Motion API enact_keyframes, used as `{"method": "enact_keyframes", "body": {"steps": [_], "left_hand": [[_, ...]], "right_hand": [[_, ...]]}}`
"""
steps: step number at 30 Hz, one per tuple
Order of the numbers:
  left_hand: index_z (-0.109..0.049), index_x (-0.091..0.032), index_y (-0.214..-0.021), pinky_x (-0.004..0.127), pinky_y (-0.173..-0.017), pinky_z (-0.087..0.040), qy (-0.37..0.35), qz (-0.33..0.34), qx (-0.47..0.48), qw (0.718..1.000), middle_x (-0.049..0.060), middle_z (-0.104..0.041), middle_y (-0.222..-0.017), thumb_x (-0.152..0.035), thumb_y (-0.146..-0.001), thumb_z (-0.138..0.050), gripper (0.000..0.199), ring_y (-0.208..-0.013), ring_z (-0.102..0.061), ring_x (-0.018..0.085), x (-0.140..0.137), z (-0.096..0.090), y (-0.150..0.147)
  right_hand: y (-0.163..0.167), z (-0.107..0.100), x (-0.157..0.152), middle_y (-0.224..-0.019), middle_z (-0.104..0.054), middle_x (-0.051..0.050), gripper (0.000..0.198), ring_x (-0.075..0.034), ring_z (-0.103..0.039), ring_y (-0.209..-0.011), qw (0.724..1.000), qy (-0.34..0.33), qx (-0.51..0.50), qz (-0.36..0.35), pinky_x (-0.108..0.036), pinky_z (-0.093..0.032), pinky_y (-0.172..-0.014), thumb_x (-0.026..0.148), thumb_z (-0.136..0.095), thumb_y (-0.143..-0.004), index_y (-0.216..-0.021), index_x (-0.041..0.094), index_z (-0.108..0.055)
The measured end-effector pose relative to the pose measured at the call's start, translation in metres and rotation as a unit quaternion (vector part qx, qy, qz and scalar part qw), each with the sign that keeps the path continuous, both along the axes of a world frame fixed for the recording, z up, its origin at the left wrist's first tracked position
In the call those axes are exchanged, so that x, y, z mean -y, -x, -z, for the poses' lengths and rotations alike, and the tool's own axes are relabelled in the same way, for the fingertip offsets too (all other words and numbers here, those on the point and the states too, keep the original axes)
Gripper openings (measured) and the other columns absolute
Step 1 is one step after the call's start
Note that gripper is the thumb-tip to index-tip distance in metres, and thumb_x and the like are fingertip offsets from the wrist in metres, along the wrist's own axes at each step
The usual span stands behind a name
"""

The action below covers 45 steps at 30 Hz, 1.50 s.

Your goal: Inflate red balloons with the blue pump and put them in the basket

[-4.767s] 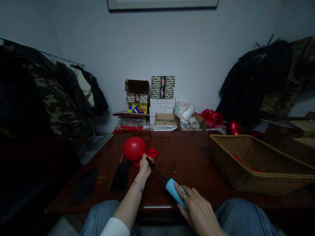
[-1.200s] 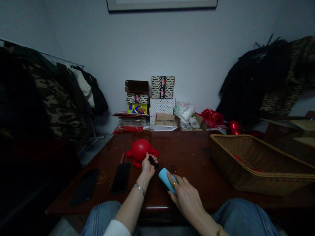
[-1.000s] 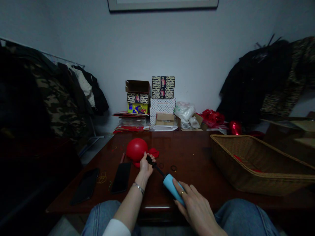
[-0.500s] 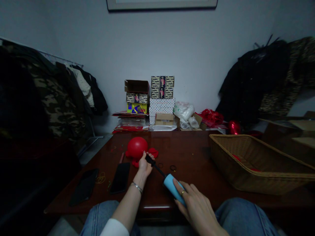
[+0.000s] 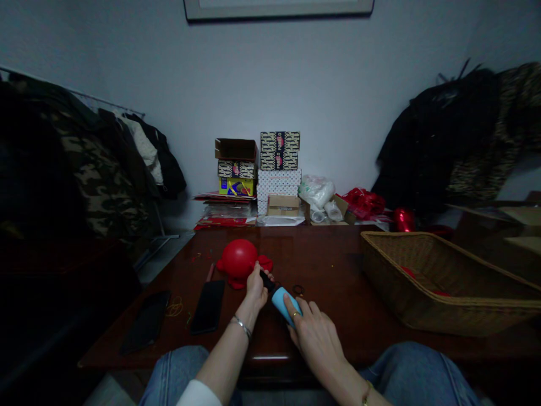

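Observation:
A red balloon (image 5: 239, 257), round and partly inflated, is just beyond my left hand (image 5: 256, 285). The fingers of that hand are closed around the black end of a balloon pump and, it seems, the balloon's neck, which they hide. My right hand (image 5: 315, 330) wraps the light blue barrel of the balloon pump (image 5: 284, 303), which slants down toward me. Hardly any of the pump's rod shows between the barrel and its black end. More red balloons (image 5: 265, 262) lie on the table beside and under the round one.
A black phone (image 5: 208, 306) and a dark flat item (image 5: 146, 321) lie at left, with yellow rubber bands (image 5: 174, 306) between them. A dark ring (image 5: 298, 290) lies right of the pump. The wicker basket (image 5: 422, 304) stands at right. Stacked boxes (image 5: 279, 183) line the back.
My right hand has pushed the blue barrel up and left toward my left hand, covering the rod. The balloon and my left hand have shifted slightly right.

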<state>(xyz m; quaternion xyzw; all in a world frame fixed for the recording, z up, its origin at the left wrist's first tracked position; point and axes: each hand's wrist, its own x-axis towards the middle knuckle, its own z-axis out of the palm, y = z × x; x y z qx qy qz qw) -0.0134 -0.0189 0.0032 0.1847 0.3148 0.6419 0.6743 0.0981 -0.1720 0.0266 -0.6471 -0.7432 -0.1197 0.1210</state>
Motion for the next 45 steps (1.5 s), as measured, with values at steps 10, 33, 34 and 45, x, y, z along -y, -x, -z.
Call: {"method": "enact_keyframes", "body": {"steps": [10,33,34,45], "left_hand": [[-0.042,-0.018,-0.066,0.019,-0.039,-0.034,0.006,-0.018,0.002,1.000,-0.004,-0.043,-0.050,-0.033,-0.088,-0.048,0.027,-0.039,-0.042,0.008,-0.002,0.006,0.000],[-0.042,-0.018,-0.070,0.015,-0.036,-0.028,-0.005,0.006,0.035,0.999,-0.005,-0.038,-0.053,-0.045,-0.085,-0.051,0.033,-0.040,-0.038,0.006,-0.009,0.009,0.006],[-0.042,-0.018,-0.070,0.015,-0.036,-0.028,-0.006,0.002,0.036,0.999,-0.005,-0.038,-0.053,-0.044,-0.085,-0.051,0.032,-0.040,-0.038,0.006,-0.009,0.009,0.006],[-0.042,-0.018,-0.070,0.017,-0.038,-0.030,-0.014,0.003,0.018,1.000,-0.004,-0.041,-0.052,-0.046,-0.086,-0.049,0.033,-0.040,-0.040,0.008,-0.004,0.011,-0.002]], "right_hand": [[0.007,0.005,-0.006,-0.116,-0.059,-0.008,0.062,-0.023,-0.054,-0.093,1.000,-0.016,-0.009,-0.003,-0.034,-0.048,-0.072,0.015,-0.054,-0.079,-0.137,0.028,-0.036],[-0.036,0.028,0.047,-0.126,-0.057,-0.003,0.061,-0.024,-0.057,-0.099,0.999,0.025,-0.048,-0.008,-0.035,-0.052,-0.079,0.027,-0.054,-0.081,-0.139,0.032,-0.035],[-0.035,0.027,0.046,-0.126,-0.057,-0.003,0.061,-0.023,-0.057,-0.099,0.998,0.027,-0.048,-0.006,-0.035,-0.052,-0.079,0.026,-0.053,-0.081,-0.138,0.032,-0.035],[-0.015,0.013,0.025,-0.123,-0.057,-0.007,0.058,-0.024,-0.055,-0.099,0.999,0.040,-0.033,0.012,-0.035,-0.051,-0.080,0.021,-0.051,-0.082,-0.138,0.026,-0.036]]}}
